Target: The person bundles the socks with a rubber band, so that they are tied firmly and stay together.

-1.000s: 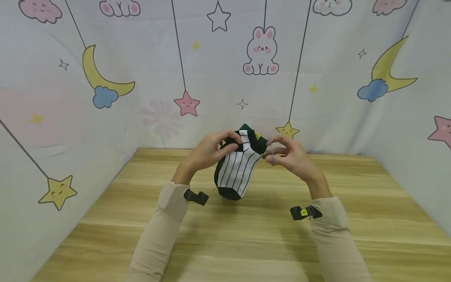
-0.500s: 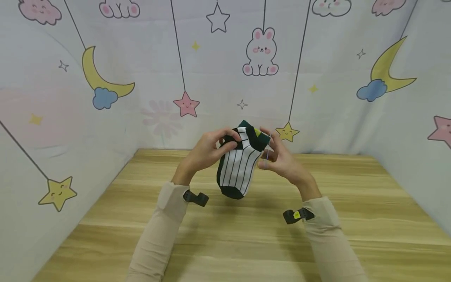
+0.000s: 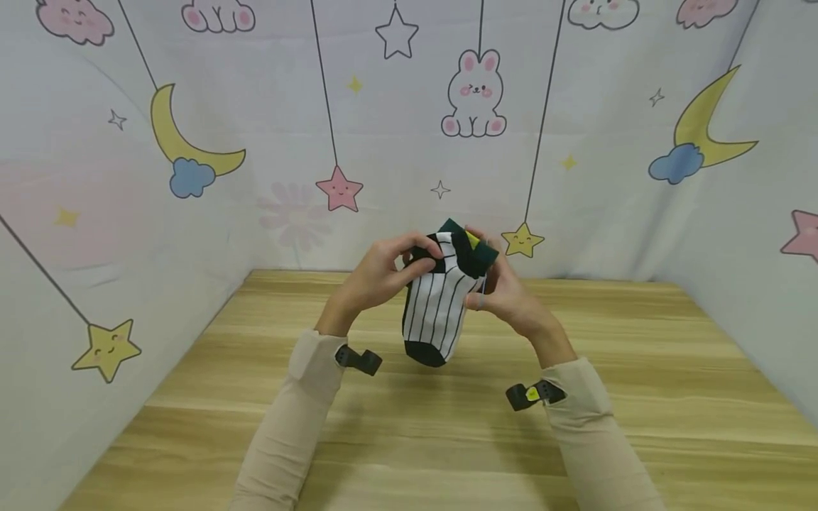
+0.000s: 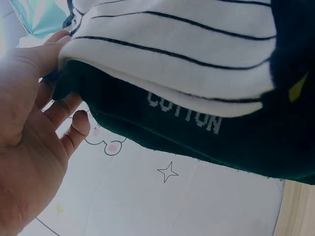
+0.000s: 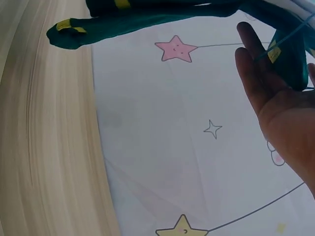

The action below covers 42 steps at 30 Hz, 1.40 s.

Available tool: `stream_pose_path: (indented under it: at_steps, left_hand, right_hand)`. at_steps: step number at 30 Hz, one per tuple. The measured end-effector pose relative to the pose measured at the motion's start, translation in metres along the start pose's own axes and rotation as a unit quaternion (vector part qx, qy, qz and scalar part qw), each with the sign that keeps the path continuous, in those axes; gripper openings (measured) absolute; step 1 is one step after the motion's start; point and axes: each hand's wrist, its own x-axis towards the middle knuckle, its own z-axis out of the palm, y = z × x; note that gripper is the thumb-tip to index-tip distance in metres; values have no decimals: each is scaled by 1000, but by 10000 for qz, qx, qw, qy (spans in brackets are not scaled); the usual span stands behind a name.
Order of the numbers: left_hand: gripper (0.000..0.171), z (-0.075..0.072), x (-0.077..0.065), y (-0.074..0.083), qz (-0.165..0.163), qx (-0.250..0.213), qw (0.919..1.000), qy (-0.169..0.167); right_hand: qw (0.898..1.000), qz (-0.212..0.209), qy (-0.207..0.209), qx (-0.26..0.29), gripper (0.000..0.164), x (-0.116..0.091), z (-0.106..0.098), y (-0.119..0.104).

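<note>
Wood-grain tabletop [image 3: 671, 341] below, our left hand [image 3: 383, 277] pinches soft-looking, black-striped white socks [image 3: 434, 305], best held heel-side. Our right hand [image 3: 511, 298] holds its fingers spread.

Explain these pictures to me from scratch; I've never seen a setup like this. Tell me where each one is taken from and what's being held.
There is no robot here, just a person's bare hands. The wide view comes from a camera worn on the head. The two close views come from cameras on the wrists; the small black units at the cuffs look like those.

The left hand pinches a bundle: a striped sock in front and dark green fabric behind. The right hand is at the cuff end, with a thin band across its fingers. The bundle is held up above the wood-grain table, not lying on it.
</note>
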Motion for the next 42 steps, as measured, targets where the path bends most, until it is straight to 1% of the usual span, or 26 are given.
stream_pose_path:
  at_steps: [2, 7, 11, 13, 18, 23, 26, 29, 33, 36, 40, 42]
  left_hand:
    - [16, 1, 0, -1, 1, -62, 10000, -71]
    - [19, 4, 1, 0, -50, -215, 9991, -354]
    - [21, 7, 1, 0, -88, -147, 9981, -599]
    - [21, 9, 1, -1, -124, -74, 9968, -782]
    - [19, 14, 2, 1, -277, -19, 9919, -1241]
    - [19, 15, 1, 3, -374, -33, 9880, -1495]
    - [19, 16, 2, 4, -350, 132, 9861, -1621]
    - [21, 18, 4, 5, -336, 376, 9846, -1676]
    - [23, 20, 6, 6, -387, 565, 9852, -1575]
    - [25, 21, 6, 6, -395, 535, 9880, -1395]
    - [27, 21, 5, 5, -376, 343, 9917, -1184]
    - [29, 22, 4, 4, -391, 301, 9925, -1119]
  right_hand:
    - [10000, -30, 68, -55, 114, 0, 1, -1]
    - [9998, -99, 43, -136, 117, -1, 3, -6]
    - [9998, -60, -42, -200, 116, -2, 5, -10]
    - [9994, 17, -112, -328, 115, -2, 5, -12]
    - [9954, 173, -252, -903, 106, -2, 6, -16]
    - [9925, 295, -352, -1136, 96, -1, 9, -14]
    - [9883, 424, -237, -1447, 86, 0, 11, -12]
    - [9820, 535, -4, -1814, 70, 1, 13, -11]
    - [9732, 582, 319, -2201, 52, 1, 17, -13]
    - [9714, 473, 494, -2274, 47, 2, 18, -14]
    - [9749, 338, 613, -2113, 45, 3, 19, -15]
    - [9755, 350, 642, -2073, 45, 3, 18, -14]
